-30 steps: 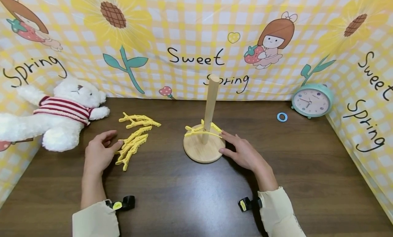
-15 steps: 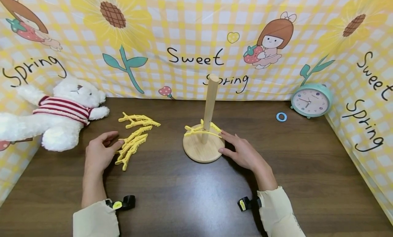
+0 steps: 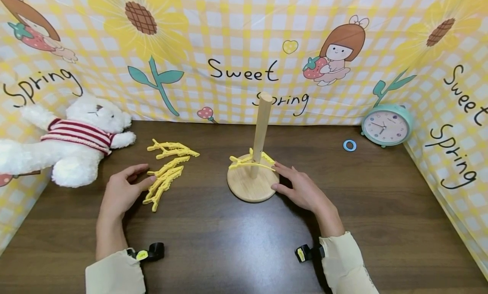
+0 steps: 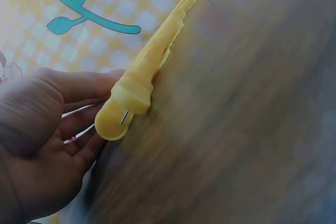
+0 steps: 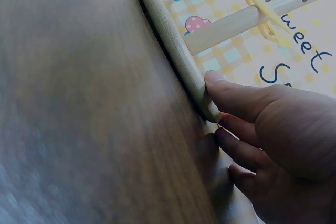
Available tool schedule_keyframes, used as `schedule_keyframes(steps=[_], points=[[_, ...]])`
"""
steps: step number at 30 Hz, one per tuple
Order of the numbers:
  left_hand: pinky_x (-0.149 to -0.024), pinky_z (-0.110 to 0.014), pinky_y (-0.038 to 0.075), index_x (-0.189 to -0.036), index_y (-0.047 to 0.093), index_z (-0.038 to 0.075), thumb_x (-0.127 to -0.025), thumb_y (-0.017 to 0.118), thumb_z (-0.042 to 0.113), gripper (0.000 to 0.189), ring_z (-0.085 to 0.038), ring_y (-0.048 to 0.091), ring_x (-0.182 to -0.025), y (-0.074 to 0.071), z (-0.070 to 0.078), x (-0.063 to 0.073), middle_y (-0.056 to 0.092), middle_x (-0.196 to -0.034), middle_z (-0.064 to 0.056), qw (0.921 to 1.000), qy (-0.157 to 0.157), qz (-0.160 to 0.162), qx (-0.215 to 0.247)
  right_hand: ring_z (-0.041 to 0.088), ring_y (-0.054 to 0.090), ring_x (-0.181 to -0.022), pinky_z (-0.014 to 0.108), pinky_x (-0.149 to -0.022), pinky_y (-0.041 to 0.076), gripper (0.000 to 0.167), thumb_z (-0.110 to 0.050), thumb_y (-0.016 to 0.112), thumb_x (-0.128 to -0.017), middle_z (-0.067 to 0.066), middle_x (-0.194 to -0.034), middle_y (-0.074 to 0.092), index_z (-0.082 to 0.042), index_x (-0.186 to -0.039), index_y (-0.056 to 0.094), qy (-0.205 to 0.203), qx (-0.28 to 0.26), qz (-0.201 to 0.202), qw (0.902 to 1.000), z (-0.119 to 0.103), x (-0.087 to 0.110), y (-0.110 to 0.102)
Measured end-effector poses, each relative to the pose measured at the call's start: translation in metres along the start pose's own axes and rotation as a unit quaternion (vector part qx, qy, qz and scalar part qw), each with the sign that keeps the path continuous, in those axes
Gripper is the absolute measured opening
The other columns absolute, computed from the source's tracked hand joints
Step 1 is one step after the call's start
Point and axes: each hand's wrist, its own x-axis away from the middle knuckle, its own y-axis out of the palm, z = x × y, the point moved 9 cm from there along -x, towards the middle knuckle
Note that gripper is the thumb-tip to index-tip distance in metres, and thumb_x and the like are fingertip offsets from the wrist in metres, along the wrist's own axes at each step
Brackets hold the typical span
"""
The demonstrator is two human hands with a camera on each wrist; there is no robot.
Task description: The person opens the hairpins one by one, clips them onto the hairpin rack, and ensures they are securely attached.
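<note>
My left hand [image 3: 123, 188] is beside a group of yellow alligator hair clips [image 3: 164, 190], thumb tip right at a clip's handle end. The left wrist view shows one yellow clip [image 4: 139, 85] up close, its handle at the thumb and fingertips. A wooden stand has a round base [image 3: 251, 190] and an upright post [image 3: 262, 128]. Yellow clips [image 3: 263, 165] cross the post's lower part. My right hand [image 3: 305, 190] touches the base's right edge, thumb and fingertips apart along it. In the right wrist view the thumb lies at the base's rim [image 5: 176, 40].
Two more yellow clips [image 3: 175, 150] lie behind the group. A white teddy bear [image 3: 81, 135] in a striped top lies at the left. A blue ring [image 3: 350, 145] and a mint alarm clock [image 3: 386, 125] are at the back right. A printed cloth [image 3: 236, 27] encloses the dark tabletop.
The left wrist has shifted slightly left, and the left thumb has moved a little right along the clips, one of which has shifted slightly. The right hand and stand stay put.
</note>
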Motion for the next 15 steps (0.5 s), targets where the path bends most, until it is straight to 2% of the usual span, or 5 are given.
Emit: schedule_keyframes(steps=[7,15], points=[[-0.097,-0.059,0.043,-0.139,0.059,-0.002,-0.099,0.066,0.038,0.056,-0.046,0.05,-0.126,-0.0021,0.0005,-0.0004,0.056,-0.137,-0.03,0.9996,0.005,0.021,-0.019,0.046,0.026,-0.146,0.061,-0.118,0.022,0.058,-0.03,0.067,-0.1,0.004,-0.161,0.036,-0.007,-0.151,0.049,-0.006,0.0,0.001,1.0,-0.0014,0.0003,-0.0002],[-0.101,-0.065,0.039,-0.138,0.06,-0.002,-0.098,0.067,0.037,0.056,-0.052,0.045,-0.131,-0.0009,0.0033,-0.001,0.052,-0.141,-0.033,0.9992,0.008,0.015,-0.037,0.046,0.026,-0.146,0.061,-0.118,0.022,0.058,-0.03,0.067,-0.1,0.004,-0.161,0.036,-0.008,-0.151,0.049,-0.002,0.0,0.001,1.0,-0.0011,0.0002,-0.0005]])
